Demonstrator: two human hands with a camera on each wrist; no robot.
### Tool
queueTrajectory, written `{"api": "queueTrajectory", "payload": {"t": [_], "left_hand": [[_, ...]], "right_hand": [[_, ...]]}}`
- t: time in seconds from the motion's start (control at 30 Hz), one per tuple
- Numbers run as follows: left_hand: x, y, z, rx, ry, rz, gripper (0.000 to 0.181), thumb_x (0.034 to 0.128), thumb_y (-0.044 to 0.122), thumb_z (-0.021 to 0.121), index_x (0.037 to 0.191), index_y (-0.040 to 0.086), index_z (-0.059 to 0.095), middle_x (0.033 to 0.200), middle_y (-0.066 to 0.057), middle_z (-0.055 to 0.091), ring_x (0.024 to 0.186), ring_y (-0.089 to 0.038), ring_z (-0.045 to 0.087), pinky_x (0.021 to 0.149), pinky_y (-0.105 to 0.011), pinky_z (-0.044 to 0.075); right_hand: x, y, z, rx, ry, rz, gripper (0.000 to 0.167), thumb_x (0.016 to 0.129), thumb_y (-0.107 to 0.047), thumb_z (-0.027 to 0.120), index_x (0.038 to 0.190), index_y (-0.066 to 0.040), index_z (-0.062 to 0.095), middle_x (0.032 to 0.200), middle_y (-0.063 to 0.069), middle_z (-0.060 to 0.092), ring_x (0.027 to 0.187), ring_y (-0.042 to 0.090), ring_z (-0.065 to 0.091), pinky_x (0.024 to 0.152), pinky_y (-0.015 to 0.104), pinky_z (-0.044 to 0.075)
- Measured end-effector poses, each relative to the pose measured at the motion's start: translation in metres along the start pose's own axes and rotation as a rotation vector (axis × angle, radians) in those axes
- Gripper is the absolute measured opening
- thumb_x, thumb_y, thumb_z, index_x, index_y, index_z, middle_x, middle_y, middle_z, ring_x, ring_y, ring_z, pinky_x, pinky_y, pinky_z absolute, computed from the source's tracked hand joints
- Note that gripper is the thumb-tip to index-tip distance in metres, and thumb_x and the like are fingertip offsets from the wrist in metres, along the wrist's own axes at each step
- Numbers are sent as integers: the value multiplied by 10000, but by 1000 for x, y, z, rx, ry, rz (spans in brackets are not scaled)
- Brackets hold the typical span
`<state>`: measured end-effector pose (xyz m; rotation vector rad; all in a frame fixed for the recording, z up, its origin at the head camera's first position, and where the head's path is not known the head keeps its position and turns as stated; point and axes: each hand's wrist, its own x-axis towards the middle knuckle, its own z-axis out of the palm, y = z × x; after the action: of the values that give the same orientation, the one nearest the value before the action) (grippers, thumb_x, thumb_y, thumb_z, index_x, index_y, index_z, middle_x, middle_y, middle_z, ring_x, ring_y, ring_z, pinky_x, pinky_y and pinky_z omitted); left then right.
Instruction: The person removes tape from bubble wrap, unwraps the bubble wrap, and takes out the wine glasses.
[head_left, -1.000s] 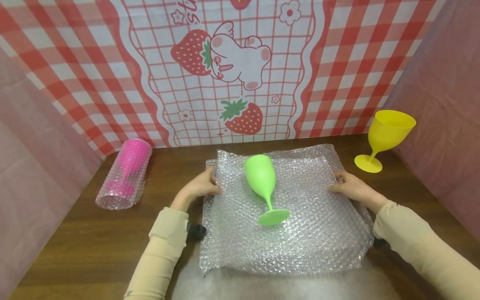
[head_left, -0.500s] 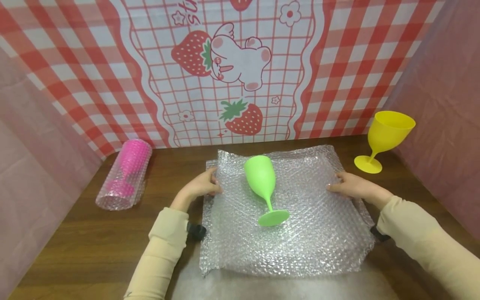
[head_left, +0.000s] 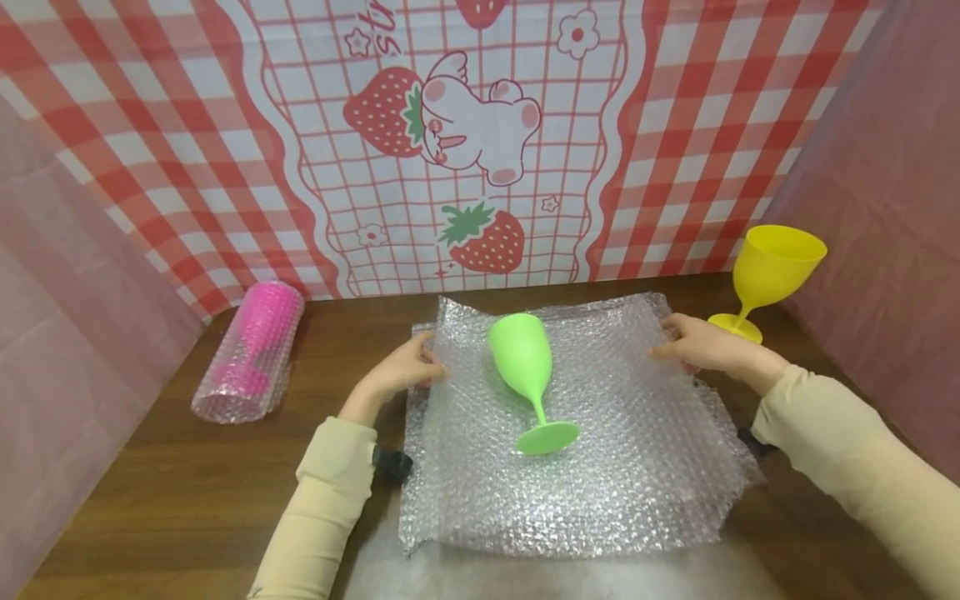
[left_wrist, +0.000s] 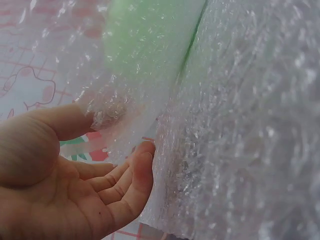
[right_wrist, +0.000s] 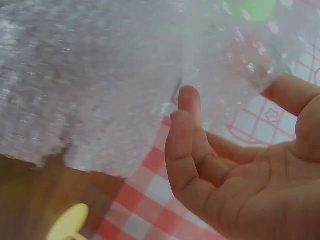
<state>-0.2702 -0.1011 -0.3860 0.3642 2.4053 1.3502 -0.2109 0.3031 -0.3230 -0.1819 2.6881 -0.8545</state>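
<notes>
A light green goblet (head_left: 521,358) lies on its side on a stack of clear bubble wrap (head_left: 600,475), its foot toward me. At the left edge, my left hand (head_left: 397,368) holds the top sheet between thumb and fingers. My right hand (head_left: 708,343) pinches the right edge of that sheet, which curves up there. In the left wrist view, the thumb passes behind the bubble wrap (left_wrist: 240,125) and the other fingers (left_wrist: 135,185) curl on the near side. The right wrist view shows a similar hold, with the thumb tip hidden by the film.
To the left lies a pink goblet (head_left: 262,321) rolled in bubble wrap. A yellow goblet (head_left: 776,267) stands upright at the back right, near my right hand. Behind the wooden table (head_left: 172,500) hangs a red-and-white checked cloth (head_left: 675,150). A pale sheet (head_left: 555,579) lies under the stack.
My right hand has risen a little, drawing the right edge of the top sheet up with it. The left hand and the green goblet stay nearly where they were.
</notes>
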Motion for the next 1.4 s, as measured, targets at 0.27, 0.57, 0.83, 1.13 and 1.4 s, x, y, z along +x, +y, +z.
{"api": "queueTrajectory", "payload": {"t": [0.27,0.57,0.83,1.13,1.4], "left_hand": [[0,2,2,-27,13,13,795,790,94,617,1425,-11,150,1031,-183,566,755,-184,574,691,-272,514],[-1,2,1,-55,59,47,757,797,73,601,1423,-1,184,1011,-177,556,732,-163,554,673,-263,507],[-2,5,2,-50,75,52,732,801,77,592,1419,1,208,986,-158,552,668,-140,524,640,-268,496],[0,4,1,-31,86,63,740,793,79,594,1419,-1,208,979,-149,559,677,-130,523,632,-250,482],[0,2,4,-46,76,70,733,795,65,589,1415,-12,206,966,-155,555,672,-123,515,622,-237,470]], "right_hand": [[0,-29,-12,-151,160,72,741,885,-435,493,1314,136,296,1303,342,370,1136,467,417,903,560,390],[10,-67,0,-31,139,55,648,888,-397,514,1302,71,342,1233,284,461,897,281,599,730,372,513],[15,-91,6,-2,82,27,664,885,-394,518,1336,45,307,1217,245,495,869,234,608,750,355,522],[18,-119,-1,-24,104,-30,651,895,-378,509,1346,46,303,1198,225,507,897,264,587,740,348,509],[31,-116,29,29,42,6,651,897,-361,515,1358,33,276,1221,225,485,930,273,588,776,361,515]]}}
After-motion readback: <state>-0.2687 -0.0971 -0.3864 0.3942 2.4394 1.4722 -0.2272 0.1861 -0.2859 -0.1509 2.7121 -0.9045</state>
